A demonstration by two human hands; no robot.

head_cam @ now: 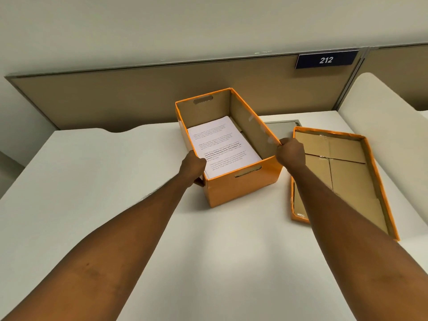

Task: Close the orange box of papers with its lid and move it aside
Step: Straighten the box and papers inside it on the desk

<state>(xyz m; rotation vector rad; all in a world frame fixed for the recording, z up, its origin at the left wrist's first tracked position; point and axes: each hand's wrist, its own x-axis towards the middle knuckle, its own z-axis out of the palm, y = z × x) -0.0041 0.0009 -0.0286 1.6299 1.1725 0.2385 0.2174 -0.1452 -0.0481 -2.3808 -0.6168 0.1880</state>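
Orange box [243,188] open, both hands clamped on rims: left hand [193,166], right hand [290,152] steadying; lid [379,181] waits upturned beside.

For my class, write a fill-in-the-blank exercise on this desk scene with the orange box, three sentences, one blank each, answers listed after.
1. The left hand and right hand both grip the rim of the orange ____.
2. The lid lies on the desk with its ____ side facing up.
3. The blue sign on the partition reads ____.

Answers: box; inner; 212
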